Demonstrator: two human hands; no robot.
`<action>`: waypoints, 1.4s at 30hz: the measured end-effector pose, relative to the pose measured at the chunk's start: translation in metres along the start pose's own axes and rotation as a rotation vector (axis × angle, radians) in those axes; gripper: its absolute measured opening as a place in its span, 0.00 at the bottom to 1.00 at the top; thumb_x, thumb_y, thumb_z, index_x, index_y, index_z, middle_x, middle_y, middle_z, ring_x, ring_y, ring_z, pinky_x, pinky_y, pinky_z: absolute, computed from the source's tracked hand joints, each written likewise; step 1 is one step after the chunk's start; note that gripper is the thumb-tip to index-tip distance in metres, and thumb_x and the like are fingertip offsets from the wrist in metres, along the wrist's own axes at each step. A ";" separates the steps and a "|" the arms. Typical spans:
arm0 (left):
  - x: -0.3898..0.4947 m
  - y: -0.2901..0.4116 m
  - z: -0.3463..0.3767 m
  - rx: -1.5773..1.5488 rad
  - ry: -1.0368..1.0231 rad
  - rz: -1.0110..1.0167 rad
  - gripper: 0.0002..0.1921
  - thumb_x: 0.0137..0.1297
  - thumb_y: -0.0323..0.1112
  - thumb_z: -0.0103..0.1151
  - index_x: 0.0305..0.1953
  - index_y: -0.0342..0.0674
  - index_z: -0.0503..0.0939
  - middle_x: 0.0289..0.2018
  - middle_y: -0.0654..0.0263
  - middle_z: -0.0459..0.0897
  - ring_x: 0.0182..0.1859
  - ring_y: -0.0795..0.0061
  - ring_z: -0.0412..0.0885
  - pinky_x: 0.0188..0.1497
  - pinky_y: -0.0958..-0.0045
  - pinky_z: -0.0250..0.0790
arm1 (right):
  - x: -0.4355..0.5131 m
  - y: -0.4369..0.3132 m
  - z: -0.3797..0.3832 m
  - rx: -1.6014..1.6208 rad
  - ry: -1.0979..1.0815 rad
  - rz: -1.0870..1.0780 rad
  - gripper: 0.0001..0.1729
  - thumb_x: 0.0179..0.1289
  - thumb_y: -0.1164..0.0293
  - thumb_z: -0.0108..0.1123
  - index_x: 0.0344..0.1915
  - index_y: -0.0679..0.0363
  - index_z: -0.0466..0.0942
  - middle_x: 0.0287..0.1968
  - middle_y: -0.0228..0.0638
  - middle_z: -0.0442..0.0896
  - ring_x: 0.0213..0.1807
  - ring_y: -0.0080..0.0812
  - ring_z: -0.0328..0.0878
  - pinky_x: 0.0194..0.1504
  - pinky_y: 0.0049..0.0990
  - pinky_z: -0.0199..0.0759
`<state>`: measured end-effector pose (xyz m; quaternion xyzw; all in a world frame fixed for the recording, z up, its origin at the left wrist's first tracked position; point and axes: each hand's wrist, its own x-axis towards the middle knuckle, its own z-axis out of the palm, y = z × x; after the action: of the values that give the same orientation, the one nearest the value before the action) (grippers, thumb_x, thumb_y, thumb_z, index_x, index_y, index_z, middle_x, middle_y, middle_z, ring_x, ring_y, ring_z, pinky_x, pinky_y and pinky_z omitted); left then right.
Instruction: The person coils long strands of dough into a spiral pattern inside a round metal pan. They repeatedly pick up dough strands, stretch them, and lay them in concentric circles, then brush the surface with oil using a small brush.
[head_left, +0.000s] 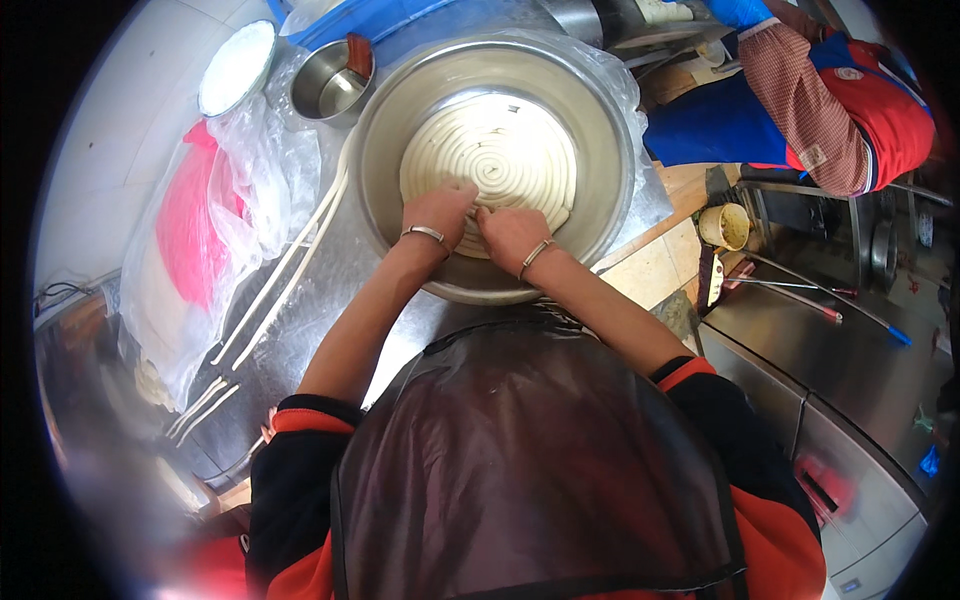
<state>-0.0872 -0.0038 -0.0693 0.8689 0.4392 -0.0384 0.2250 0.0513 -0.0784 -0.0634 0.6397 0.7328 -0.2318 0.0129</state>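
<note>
A large round metal basin (615, 172) stands on the metal worktop before me. On its bottom lies a flat spiral of pale dough rope (491, 161). My left hand (442, 210) and my right hand (514, 234) meet over the near side of the coil, fingers curled and pinching the dough between them. The fingertips are partly hidden by the knuckles. Left of the basin, long dough strands (289, 262) run over its rim and along the worktop. Shorter strands (202, 409) lie at the lower left.
At the upper left are a small metal pot (330, 90), a bowl of white powder (238, 67) and a pink bag in clear plastic (191, 232). A co-worker in a blue apron (712, 124) stands at the upper right. A tub (724, 226) and long-handled tools are at right.
</note>
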 end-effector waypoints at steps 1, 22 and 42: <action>-0.001 -0.001 -0.003 0.026 -0.038 0.006 0.06 0.60 0.30 0.51 0.38 0.45 0.76 0.41 0.61 0.81 0.42 0.53 0.82 0.41 0.54 0.75 | 0.000 0.001 0.002 -0.020 -0.018 0.003 0.08 0.63 0.68 0.52 0.39 0.58 0.75 0.31 0.42 0.84 0.33 0.45 0.83 0.29 0.44 0.75; -0.053 -0.046 -0.031 -0.168 0.620 -0.006 0.11 0.60 0.30 0.54 0.43 0.45 0.82 0.38 0.58 0.83 0.36 0.54 0.83 0.37 0.53 0.75 | 0.006 0.017 0.003 -0.025 0.079 -0.018 0.10 0.57 0.75 0.54 0.40 0.56 0.77 0.39 0.41 0.83 0.40 0.46 0.83 0.37 0.42 0.77; -0.141 -0.139 -0.085 -0.997 0.220 -0.408 0.10 0.67 0.34 0.52 0.43 0.35 0.78 0.24 0.65 0.78 0.31 0.72 0.76 0.36 0.71 0.69 | -0.019 -0.059 -0.073 0.545 0.264 -0.464 0.18 0.55 0.70 0.68 0.47 0.60 0.79 0.41 0.42 0.83 0.41 0.46 0.81 0.42 0.36 0.76</action>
<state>-0.2925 -0.0015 -0.0052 0.5534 0.5846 0.2225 0.5500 0.0200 -0.0745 0.0271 0.4610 0.7651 -0.3305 -0.3048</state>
